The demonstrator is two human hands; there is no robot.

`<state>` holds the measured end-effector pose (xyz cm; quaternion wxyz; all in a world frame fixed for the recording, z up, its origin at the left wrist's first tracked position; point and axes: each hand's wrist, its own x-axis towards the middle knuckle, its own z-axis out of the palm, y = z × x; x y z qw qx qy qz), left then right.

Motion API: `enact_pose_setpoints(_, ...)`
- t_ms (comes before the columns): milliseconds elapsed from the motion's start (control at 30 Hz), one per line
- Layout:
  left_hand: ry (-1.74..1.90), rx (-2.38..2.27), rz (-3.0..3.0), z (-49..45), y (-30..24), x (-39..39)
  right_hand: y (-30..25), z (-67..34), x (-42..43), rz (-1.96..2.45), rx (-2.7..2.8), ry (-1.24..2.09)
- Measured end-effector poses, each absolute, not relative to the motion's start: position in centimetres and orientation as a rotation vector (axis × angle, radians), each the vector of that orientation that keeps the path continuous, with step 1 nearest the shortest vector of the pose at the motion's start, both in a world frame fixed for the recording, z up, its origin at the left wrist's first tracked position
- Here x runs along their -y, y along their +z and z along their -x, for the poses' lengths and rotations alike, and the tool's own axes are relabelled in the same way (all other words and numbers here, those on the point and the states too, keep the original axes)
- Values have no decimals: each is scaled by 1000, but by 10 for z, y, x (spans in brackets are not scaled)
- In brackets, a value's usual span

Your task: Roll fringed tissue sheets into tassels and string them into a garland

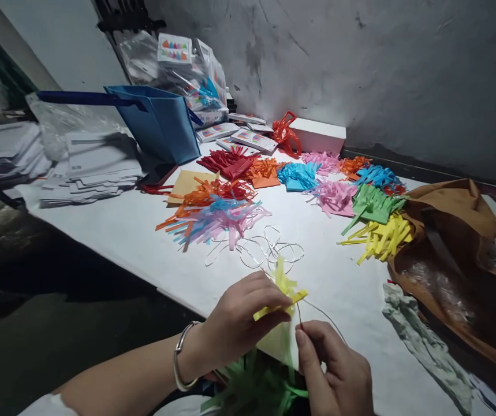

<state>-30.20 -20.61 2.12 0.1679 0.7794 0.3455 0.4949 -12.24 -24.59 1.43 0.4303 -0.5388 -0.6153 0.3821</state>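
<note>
My left hand (248,306), a metal bangle at its wrist, is closed on a yellow tissue-paper tassel (283,282) near the front edge of the table. Just to the right, my right hand (336,370) pinches a thin string (299,316) that reaches up to the tassel. A white cord (323,312) runs from the tassel to the right hand, and more of it lies in loose loops (269,248) behind. Below my hands is a dark green fringed tassel (252,387), partly hidden. A pale yellow sheet (276,341) shows between the hands.
Behind lie an orange, blue and pink tassel pile (217,211) and a row of coloured fringed bundles (375,202). A brown bag (447,248) stands right, with crumpled cloth (425,341). A blue bag (161,124) and stacked white packets (96,167) stand left. A grey wall closes the back.
</note>
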Motion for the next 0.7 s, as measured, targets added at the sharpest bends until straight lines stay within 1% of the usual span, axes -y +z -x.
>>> enact_pose_setpoints(133, 1335, -859, -2410, 303, 21, 207, 19, 118, 240, 1342, 1292, 1343)
enact_pose_setpoints(267, 1238, -736, -2523, 305, 23, 208, 15, 113, 233, 1229, 1004, 1544)
enact_pose_setpoints(367, 1174, -642, -2579, 306, 26, 205, 1, 114, 229, 1069, 995, 1692)
enact_pose_setpoints(433, 1158, -619, -2602, 306, 28, 202, -8, 117, 225, 1034, 1083, 1639)
enact_pose_setpoints(533, 1199, -706, -2570, 305, 23, 204, -17, 116, 216, 996, 1115, 1240)
enact_pose_setpoints(567, 1211, -744, -2537, 304, 17, 208, -17, 110, 212, 953, 1053, 1130)
enact_pose_setpoints(600, 1194, -756, -2498, 303, 9, 212, -17, 101, 207, 908, 975, 1087)
enact_pose_setpoints(633, 1134, -733, -2466, 301, -1, 218, -17, 90, 202, 872, 885, 1095)
enact_pose_setpoints(700, 908, -569, -2429, 301, -21, 228, -15, 61, 191, 872, 831, 1267)
